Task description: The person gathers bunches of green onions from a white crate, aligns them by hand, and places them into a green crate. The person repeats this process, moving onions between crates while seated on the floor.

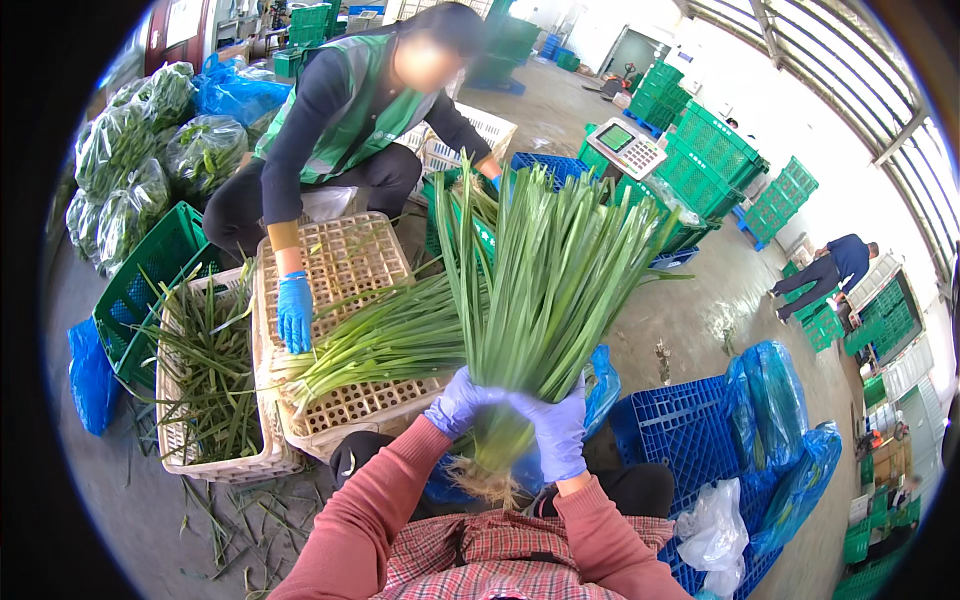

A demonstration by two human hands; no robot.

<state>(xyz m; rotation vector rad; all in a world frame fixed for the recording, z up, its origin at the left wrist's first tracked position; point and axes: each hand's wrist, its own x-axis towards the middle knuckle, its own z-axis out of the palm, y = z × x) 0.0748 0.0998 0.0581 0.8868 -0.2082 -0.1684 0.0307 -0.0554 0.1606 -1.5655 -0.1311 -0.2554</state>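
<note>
Both my hands, in pale purple gloves, close around a large bundle of long green leafy stalks (547, 300), perhaps Chinese chives or garlic greens. My left hand (463, 405) grips it from the left and my right hand (555, 427) from the right, low on the bundle. Its pale, stringy roots (484, 480) hang down toward my lap, and the leaves fan upward. Behind it, a loose heap of similar greens (382, 330) lies on an upturned cream plastic crate (337, 255). A co-worker's blue-gloved hand (295, 311) rests near the root end of that heap.
A cream crate (277, 457) of leaf trimmings stands at left beside a tilted green crate (142, 285). Blue-bagged produce (769, 405) lies on a blue plastic pallet (667, 427) at right. A digital scale (626, 146) stands near stacked green crates (712, 157). A co-worker (337, 112) squats opposite.
</note>
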